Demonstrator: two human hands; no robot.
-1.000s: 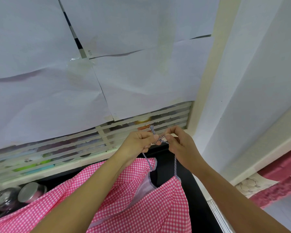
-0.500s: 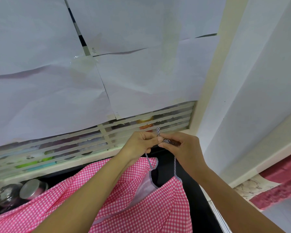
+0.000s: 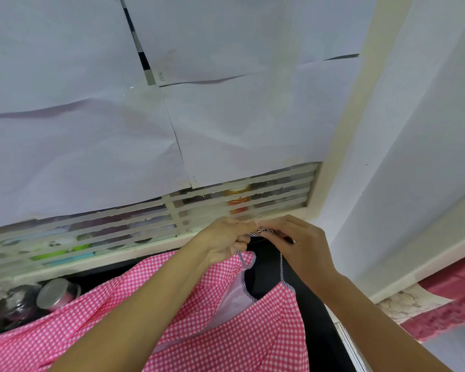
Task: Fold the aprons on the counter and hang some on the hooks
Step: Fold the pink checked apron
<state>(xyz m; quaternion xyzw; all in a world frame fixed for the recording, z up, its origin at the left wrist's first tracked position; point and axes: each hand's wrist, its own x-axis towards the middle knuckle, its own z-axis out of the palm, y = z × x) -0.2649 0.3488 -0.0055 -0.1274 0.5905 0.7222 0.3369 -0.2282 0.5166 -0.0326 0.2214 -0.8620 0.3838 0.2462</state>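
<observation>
Pink checked apron [image 3: 199,304] is held up over the dark counter [image 3: 317,331], with its lower part draped off to the left. The striped neck strap [image 3: 262,232] is pinched by the left hand [image 3: 222,242] and right hand [image 3: 304,245], fingers curled on it, just below the window grille [image 3: 172,210]. Since a second ago the hands have been brought together until fingertips touch, strap bunched between them. A knot or loop is probably being tied. No hook is seen; hanging is judged still pending.
</observation>
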